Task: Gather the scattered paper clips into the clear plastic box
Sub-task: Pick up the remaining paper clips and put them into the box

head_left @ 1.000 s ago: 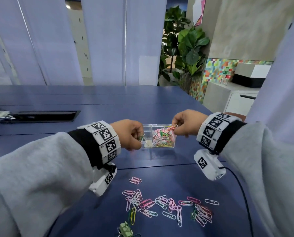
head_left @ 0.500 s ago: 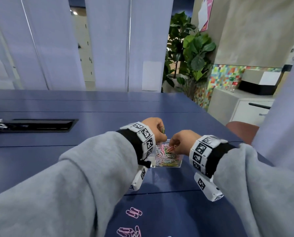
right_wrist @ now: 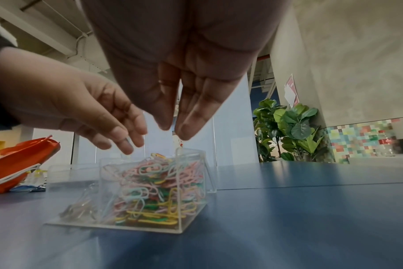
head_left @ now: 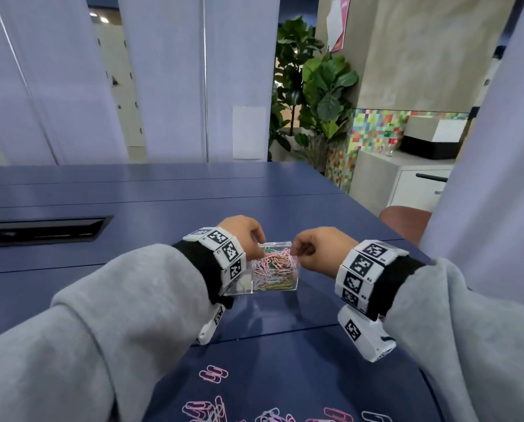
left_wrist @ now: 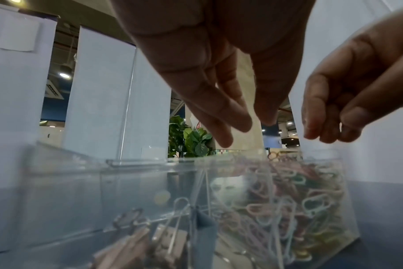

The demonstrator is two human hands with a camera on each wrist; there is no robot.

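Note:
The clear plastic box (head_left: 288, 284) stands on the blue table (head_left: 285, 205), its right compartment heaped with coloured paper clips (right_wrist: 154, 183). Binder clips (left_wrist: 150, 236) lie in its left compartment. My left hand (left_wrist: 246, 131) hovers just above the box's left part, fingers pointing straight down and empty. Over the right rim hangs my right hand (right_wrist: 173, 131), thumb and fingers close together with nothing seen between them. Both hands (head_left: 259, 239) (head_left: 297, 251) meet above the box in the head view. Several scattered paper clips (head_left: 213, 373) lie on the table near me.
An orange bag (right_wrist: 21, 160) lies on the table to the left of the box. A black recessed cable slot (head_left: 41, 229) sits at the far left. The table's right edge runs past a brown chair (head_left: 407, 220). A cable (head_left: 431, 388) runs over the table under my right arm.
My left hand left the box's side and rose over it. The right hand, which pinched clips at the rim, now shows empty fingers. The head view tilted up, hiding most loose clips.

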